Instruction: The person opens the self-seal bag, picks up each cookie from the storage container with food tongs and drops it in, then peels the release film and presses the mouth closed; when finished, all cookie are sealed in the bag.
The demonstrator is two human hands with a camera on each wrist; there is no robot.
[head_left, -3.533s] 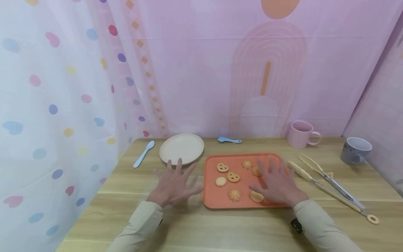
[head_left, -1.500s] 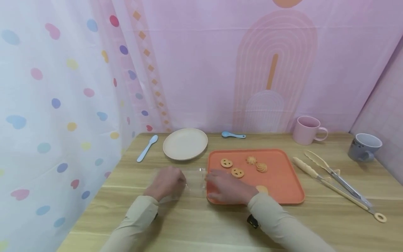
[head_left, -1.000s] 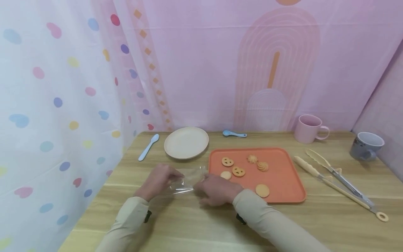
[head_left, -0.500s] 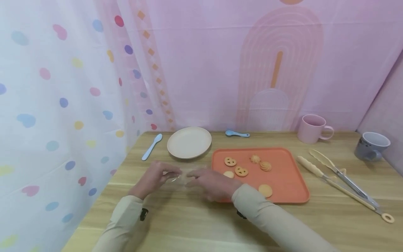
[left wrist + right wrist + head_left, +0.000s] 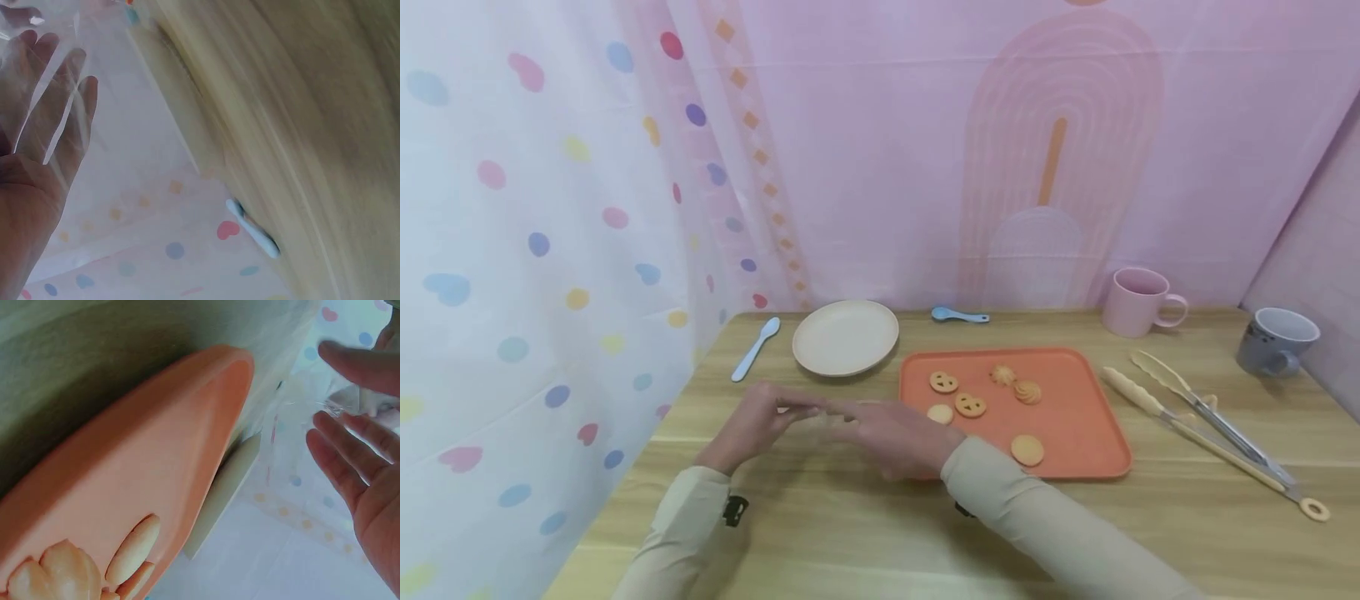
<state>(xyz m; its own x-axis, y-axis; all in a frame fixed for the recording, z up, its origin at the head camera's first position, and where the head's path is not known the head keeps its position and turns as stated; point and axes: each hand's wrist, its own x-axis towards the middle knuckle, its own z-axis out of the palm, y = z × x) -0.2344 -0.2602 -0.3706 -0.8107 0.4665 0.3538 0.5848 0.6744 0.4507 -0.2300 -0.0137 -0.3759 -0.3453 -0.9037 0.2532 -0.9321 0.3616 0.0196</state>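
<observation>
A clear plastic bag [image 5: 820,429] is between my two hands, just left of the orange tray [image 5: 1071,425]. My left hand [image 5: 760,423] holds it; in the left wrist view its film lies across the fairly straight fingers [image 5: 69,106]. My right hand [image 5: 887,433] reaches over the tray's left edge to the bag. In the right wrist view its thumb [image 5: 362,365] stands apart from the fingers, with the bag's film [image 5: 287,437] around the fingertips. Several cookies lie on the tray, among them a pretzel-shaped cookie [image 5: 970,405] and a round cookie [image 5: 1027,450].
Behind the hands stands a cream plate [image 5: 846,337], with a blue spoon [image 5: 756,350] to its left and a small blue spoon [image 5: 960,316] to its right. Tongs [image 5: 1210,433], a pink mug [image 5: 1135,304] and a grey mug [image 5: 1273,342] are on the right.
Both hands came down from spread above the table and tray to the bag. The right hand then moved left off the tray, and the hands drew together with the bag between them.
</observation>
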